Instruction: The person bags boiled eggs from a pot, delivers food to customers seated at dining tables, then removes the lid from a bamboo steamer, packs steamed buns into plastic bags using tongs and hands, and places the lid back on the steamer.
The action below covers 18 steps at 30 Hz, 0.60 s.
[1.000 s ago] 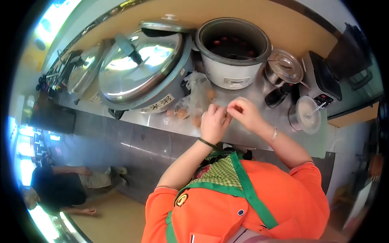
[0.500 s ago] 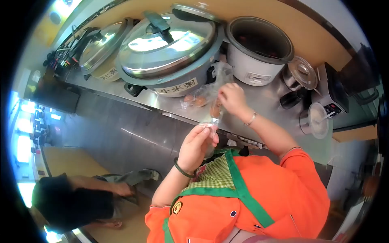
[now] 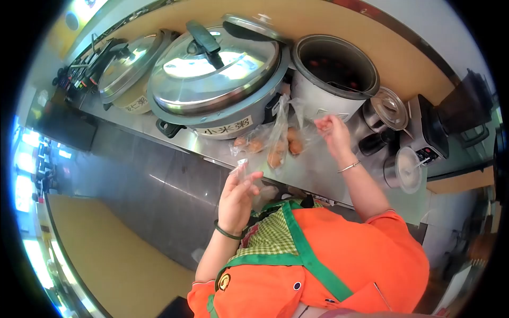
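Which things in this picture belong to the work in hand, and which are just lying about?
Probably in use:
left hand
right hand
clear plastic bags
brown round items inside them

Probably just nearby:
biggest lidded pot
open cooker
small pot
blender
tub

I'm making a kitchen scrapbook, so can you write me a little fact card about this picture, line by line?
Left hand: raised, thin clear plastic at its fingertips
Right hand: fingers partly curled; can't tell if it holds anything
Near the hands: clear plastic bags of rounded brown items, on a shiny metal counter
Biggest: large round grey cooker with a shiny steel lid
Without a lid: round white cooker, dark inside with red bits
Clothes: orange top, checked apron with green edging
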Each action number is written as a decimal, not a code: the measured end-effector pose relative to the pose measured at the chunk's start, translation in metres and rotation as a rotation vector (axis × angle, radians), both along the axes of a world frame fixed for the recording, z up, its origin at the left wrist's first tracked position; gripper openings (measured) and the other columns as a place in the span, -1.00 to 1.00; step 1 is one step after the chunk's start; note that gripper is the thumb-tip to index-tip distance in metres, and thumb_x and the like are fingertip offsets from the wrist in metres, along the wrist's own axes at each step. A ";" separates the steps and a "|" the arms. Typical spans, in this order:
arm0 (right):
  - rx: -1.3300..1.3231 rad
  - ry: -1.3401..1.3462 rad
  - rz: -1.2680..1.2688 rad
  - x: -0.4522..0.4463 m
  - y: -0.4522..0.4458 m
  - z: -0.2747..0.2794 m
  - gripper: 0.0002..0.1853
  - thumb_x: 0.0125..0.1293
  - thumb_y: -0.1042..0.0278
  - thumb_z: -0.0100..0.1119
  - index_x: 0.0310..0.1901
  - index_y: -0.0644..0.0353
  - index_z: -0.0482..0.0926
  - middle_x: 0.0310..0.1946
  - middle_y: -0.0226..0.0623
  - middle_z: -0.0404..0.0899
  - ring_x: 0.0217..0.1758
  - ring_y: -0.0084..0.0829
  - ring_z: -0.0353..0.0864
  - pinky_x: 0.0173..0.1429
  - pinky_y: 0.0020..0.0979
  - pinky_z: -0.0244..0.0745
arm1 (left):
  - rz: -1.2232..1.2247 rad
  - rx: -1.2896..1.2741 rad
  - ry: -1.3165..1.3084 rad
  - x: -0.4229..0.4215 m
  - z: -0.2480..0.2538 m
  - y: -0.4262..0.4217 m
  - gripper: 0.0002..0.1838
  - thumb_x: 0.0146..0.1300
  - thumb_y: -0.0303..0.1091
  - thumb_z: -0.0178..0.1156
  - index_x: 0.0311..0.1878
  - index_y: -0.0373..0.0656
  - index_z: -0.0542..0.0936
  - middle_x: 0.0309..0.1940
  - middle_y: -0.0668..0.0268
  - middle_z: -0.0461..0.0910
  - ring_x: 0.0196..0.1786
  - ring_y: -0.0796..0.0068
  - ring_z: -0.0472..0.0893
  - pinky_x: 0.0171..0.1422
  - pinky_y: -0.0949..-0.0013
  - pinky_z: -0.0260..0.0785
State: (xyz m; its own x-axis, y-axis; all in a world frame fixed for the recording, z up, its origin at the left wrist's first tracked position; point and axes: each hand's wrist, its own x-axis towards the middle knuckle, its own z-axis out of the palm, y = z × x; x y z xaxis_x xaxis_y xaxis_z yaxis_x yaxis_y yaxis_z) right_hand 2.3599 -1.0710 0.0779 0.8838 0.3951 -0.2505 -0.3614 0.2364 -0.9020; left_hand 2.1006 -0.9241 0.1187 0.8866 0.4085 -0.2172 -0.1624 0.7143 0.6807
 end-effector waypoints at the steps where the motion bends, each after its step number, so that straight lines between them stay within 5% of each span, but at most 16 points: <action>1: 0.049 0.013 -0.049 -0.003 0.003 0.004 -0.81 0.17 0.32 0.00 -0.20 0.18 0.39 -0.30 -0.31 0.51 -0.19 -0.52 0.43 -0.11 -0.49 0.31 | 0.008 0.017 0.004 0.003 0.001 -0.001 -0.56 0.18 -0.50 -0.09 0.17 -0.15 0.24 -0.07 0.07 0.44 -0.32 0.52 0.45 -0.03 0.41 0.31; 2: 0.051 0.015 -0.055 -0.002 0.006 -0.003 -0.81 0.17 0.32 0.00 -0.20 0.18 0.39 -0.30 -0.31 0.51 -0.19 -0.52 0.43 -0.11 -0.49 0.31 | 0.018 0.034 0.009 0.006 0.002 -0.002 -0.56 0.19 -0.50 -0.09 0.17 -0.15 0.24 -0.06 0.06 0.43 -0.31 0.52 0.46 -0.03 0.40 0.30; 4: -0.118 -0.579 -0.020 -0.002 0.016 -0.020 -0.72 0.13 0.28 0.04 -0.16 0.25 0.39 -0.33 -0.28 0.48 -0.19 -0.37 0.43 -0.02 -0.40 0.30 | 0.018 0.022 0.005 0.012 0.004 -0.006 -0.55 0.17 -0.50 -0.07 0.18 -0.15 0.23 -0.04 0.06 0.41 -0.31 0.54 0.43 -0.04 0.45 0.28; 5: -0.115 -0.576 -0.021 -0.006 0.025 -0.022 -0.72 0.13 0.28 0.04 -0.16 0.25 0.39 -0.33 -0.28 0.48 -0.19 -0.37 0.43 -0.02 -0.40 0.30 | 0.021 0.008 0.000 0.014 0.006 -0.007 -0.53 0.16 -0.50 -0.04 0.18 -0.16 0.23 -0.02 0.05 0.39 -0.30 0.56 0.40 -0.06 0.49 0.25; 7: -0.546 -1.127 -0.215 -0.013 0.041 -0.020 -0.60 0.10 0.22 0.09 -0.08 0.29 0.37 -0.27 -0.17 0.45 -0.19 -0.23 0.42 0.02 -0.29 0.28 | 0.016 0.018 0.013 0.019 0.006 -0.009 -0.53 0.16 -0.50 -0.05 0.19 -0.16 0.22 -0.02 0.06 0.39 -0.30 0.55 0.40 -0.06 0.49 0.25; 11: -0.869 -1.080 -0.044 0.000 0.056 -0.023 -0.72 0.06 0.20 0.14 -0.32 0.26 0.52 -0.35 -0.21 0.48 -0.19 -0.24 0.44 -0.03 -0.32 0.30 | 0.001 0.047 0.023 0.026 0.008 -0.010 -0.54 0.17 -0.50 -0.06 0.18 -0.20 0.22 -0.02 0.06 0.40 -0.30 0.54 0.40 -0.04 0.49 0.25; 12: -0.560 -0.701 -0.020 0.003 0.053 -0.023 -0.78 0.09 0.23 0.11 -0.43 0.24 0.54 -0.36 -0.25 0.50 -0.24 -0.32 0.46 -0.08 -0.43 0.31 | 0.004 0.058 0.024 0.025 0.009 -0.007 -0.54 0.17 -0.50 -0.06 0.18 -0.20 0.22 -0.02 0.06 0.40 -0.30 0.54 0.40 -0.04 0.49 0.25; 18: -0.128 -0.593 0.201 -0.025 0.006 0.053 -0.85 0.14 0.34 0.03 -0.33 0.21 0.51 -0.36 -0.28 0.48 -0.24 -0.49 0.43 -0.14 -0.49 0.30 | -0.129 -0.178 -0.069 0.014 0.023 -0.004 -0.57 0.18 -0.45 -0.07 0.14 -0.29 0.24 -0.11 0.06 0.47 -0.23 0.38 0.50 -0.02 0.34 0.30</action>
